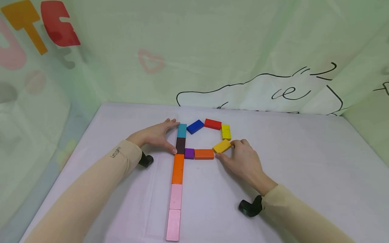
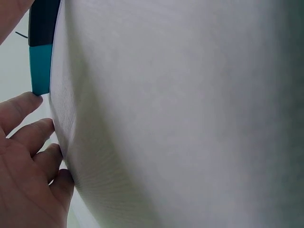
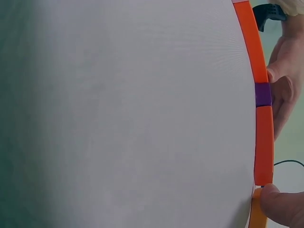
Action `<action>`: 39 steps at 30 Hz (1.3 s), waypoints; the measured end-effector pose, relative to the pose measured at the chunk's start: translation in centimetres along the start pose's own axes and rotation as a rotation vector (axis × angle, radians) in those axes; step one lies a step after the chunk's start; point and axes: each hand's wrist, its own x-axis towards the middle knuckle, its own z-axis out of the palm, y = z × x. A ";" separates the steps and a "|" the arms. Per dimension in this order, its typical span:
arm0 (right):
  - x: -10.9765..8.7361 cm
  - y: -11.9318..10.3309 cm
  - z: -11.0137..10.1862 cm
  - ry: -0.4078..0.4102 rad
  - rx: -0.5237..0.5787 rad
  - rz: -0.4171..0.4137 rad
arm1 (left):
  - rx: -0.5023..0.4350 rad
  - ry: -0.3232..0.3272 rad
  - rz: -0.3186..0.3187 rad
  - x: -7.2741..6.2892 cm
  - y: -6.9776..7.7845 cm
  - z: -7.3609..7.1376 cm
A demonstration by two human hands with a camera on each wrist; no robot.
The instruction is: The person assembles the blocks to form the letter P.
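Colored blocks lie on the table in a column with a loop at its upper right. My left hand (image 1: 156,135) spans the teal block (image 1: 182,130) and the dark brown block (image 1: 180,145): a fingertip touches the teal block's far end, the thumb is by the dark one's lower left corner. My right hand (image 1: 244,160) pinches a yellow-orange block (image 1: 222,146) by its two ends, with the thumb close to the orange-red block (image 1: 204,154). In the right wrist view, that thumb (image 3: 282,204) overlaps the yellow-orange block.
Below the dark block run an orange block (image 1: 178,168) and two pink blocks (image 1: 176,196). A purple block (image 1: 189,153), blue block (image 1: 195,127), red block (image 1: 212,124) and yellow block (image 1: 226,132) complete the outline. A printed curtain (image 1: 212,50) hangs behind the white table (image 1: 304,152).
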 end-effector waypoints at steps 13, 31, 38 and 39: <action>-0.2 0.3 -0.1 0.013 0.001 -0.068 | 0.004 -0.002 -0.002 0.0 -0.1 0.0; -0.2 0.4 -0.2 0.000 0.004 -0.090 | -0.007 0.000 -0.008 -0.3 0.1 0.0; -0.2 0.5 -0.2 0.005 0.000 -0.101 | -0.003 -0.002 -0.003 -0.2 0.1 0.0; -0.2 0.5 -0.2 0.004 -0.001 -0.100 | -0.002 -0.003 -0.002 -0.2 0.1 0.0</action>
